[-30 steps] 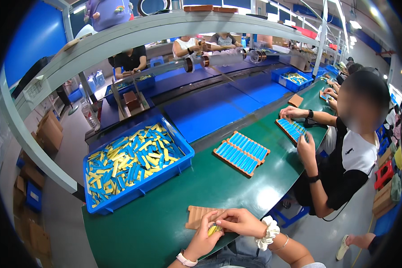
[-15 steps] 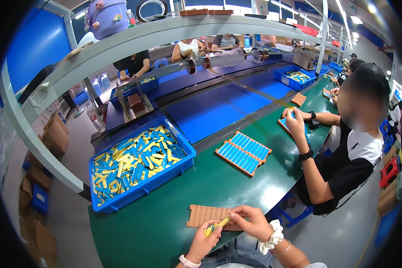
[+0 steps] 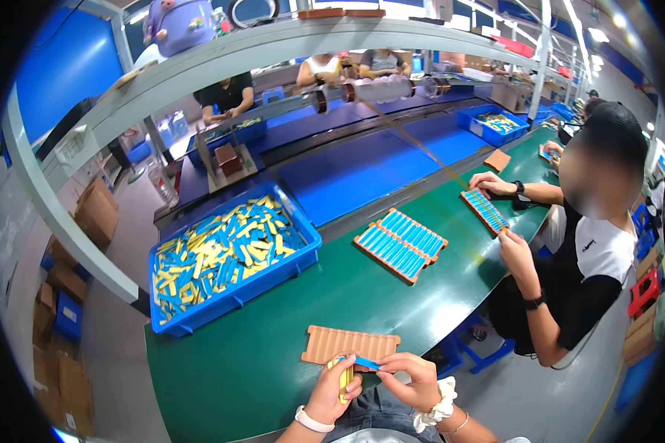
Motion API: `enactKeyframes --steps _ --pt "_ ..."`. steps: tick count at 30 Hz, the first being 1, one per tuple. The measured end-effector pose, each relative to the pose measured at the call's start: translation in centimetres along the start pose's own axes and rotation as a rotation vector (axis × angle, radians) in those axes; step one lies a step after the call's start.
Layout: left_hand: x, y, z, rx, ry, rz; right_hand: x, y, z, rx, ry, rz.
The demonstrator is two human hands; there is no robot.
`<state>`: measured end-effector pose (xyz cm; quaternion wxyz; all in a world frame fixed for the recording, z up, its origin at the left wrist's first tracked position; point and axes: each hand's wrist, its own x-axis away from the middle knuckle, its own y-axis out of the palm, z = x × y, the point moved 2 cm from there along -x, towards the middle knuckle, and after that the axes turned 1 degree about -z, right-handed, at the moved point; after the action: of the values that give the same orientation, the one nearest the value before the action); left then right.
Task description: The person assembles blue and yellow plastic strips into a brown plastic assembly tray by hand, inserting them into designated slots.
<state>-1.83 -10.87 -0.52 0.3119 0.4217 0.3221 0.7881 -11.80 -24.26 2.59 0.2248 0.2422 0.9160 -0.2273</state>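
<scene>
At the near edge of the green table, my left hand (image 3: 331, 393) is closed round a few small strips, of which a yellow strip (image 3: 345, 384) shows most plainly. My right hand (image 3: 412, 381) pinches one end of a blue strip (image 3: 367, 363), whose other end meets my left fingertips. Just beyond both hands lies a tan ribbed tray (image 3: 351, 343) with bare grooves, its near edge partly covered by my fingers.
A blue bin (image 3: 236, 304) heaped with blue and yellow strips stands at left. Farther right lie trays filled with blue strips (image 3: 401, 245). A co-worker (image 3: 569, 273) at right handles another filled tray (image 3: 485, 212). A blue conveyor (image 3: 377, 173) and overhead shelf (image 3: 332, 35) run behind.
A blue strip now spans my hands where a yellow one was. My hands sit slightly lower, uncovering more of the tan tray. The co-worker's hands have spread to their tray's two ends.
</scene>
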Motion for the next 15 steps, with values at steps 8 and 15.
enactKeyframes --steps 8,15 --pt "0.8 -2.4 0.0 0.052 -0.403 -0.255 0.4 -0.1 1.1 -0.568 0.254 -0.124" --pt "1.2 -1.3 -0.2 -0.18 -0.422 -0.276 0.5 -0.4 2.2 -0.632 0.377 -0.146"
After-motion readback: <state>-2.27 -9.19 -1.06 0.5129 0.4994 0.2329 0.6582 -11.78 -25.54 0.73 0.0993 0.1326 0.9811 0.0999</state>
